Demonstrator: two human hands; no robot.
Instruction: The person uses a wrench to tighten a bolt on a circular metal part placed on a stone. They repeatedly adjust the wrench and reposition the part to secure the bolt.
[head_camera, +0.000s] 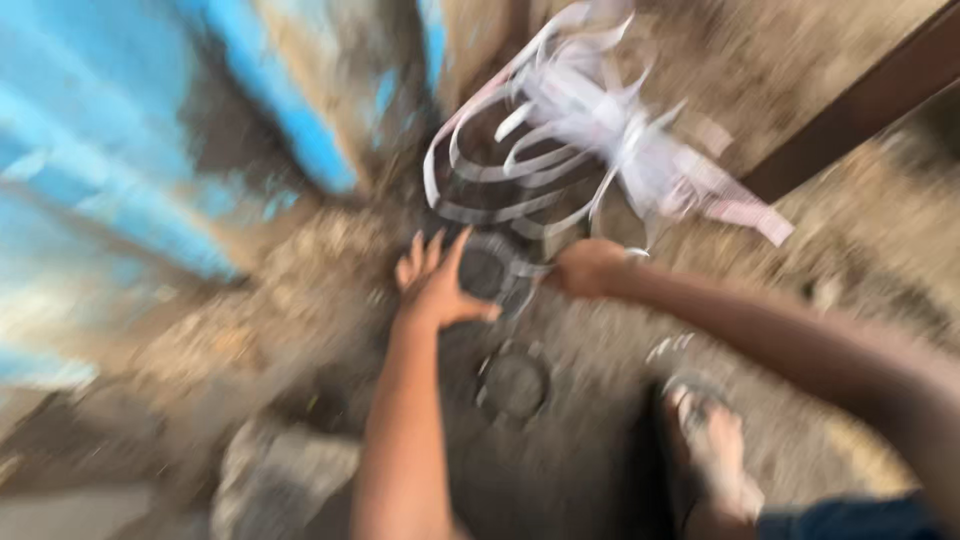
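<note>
Blur smears my whole view, so I read only coarse shapes. At centre frame my left hand (437, 283) is spread wide, fingers fanned, palm against the left edge of a dark round ring (493, 272). My right hand (587, 268) comes in from the right and is closed at the ring's right edge; I cannot tell whether it pinches the ring or one of the pale strips (560, 150) that loop above it. Those strips tangle with a whitish bundle (665, 165) in the upper middle, trailing toward the upper right.

Below the hands, a second dark ring (513, 383) lies flat on the ground (300, 300), apart from the first. My sandalled foot (712, 450) is planted at lower right, close to that ring. A pale stone (275, 475) sits at lower left. Open dirt spreads left of my left arm. A blue wall (120, 130) closes the upper left, and a dark beam (860, 95) cuts across the upper right corner.
</note>
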